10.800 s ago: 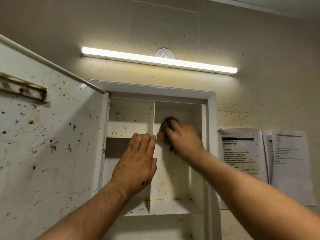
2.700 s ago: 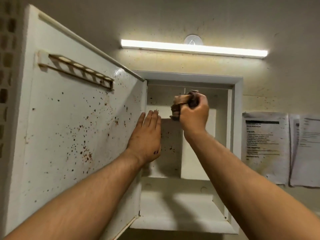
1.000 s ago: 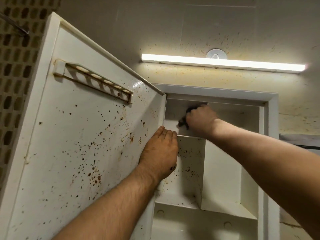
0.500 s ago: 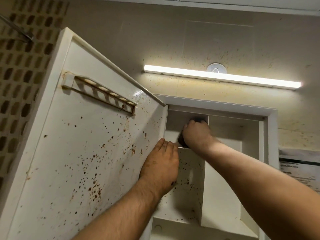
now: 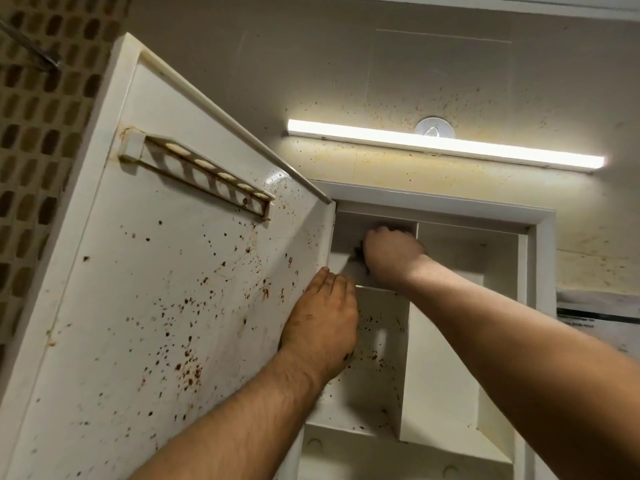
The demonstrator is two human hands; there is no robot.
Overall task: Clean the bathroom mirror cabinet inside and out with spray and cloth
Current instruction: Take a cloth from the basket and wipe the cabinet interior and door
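The white mirror cabinet (image 5: 540,237) hangs on the wall with its door (image 5: 156,306) swung open to the left; the door's inner face is speckled with brown spots. My right hand (image 5: 391,254) reaches into the upper left compartment and grips a dark cloth (image 5: 360,252), of which only a small edge shows. My left hand (image 5: 322,327) rests flat, fingers straight, on the door's hinge edge beside the small shelf (image 5: 349,271). The lower left compartment (image 5: 377,358) is spotted brown. No spray bottle is in view.
A lit strip light (image 5: 443,143) runs above the cabinet on a spotted wall. A holed rack (image 5: 197,171) is fixed to the door's inner face. Brown mosaic tiles (image 5: 34,133) lie at far left, and a paper sheet (image 5: 599,323) hangs at right.
My right hand with the cloth has moved from the right compartment to the upper left one and now sits deeper there. The view has tilted upward. My left hand stays on the door edge.
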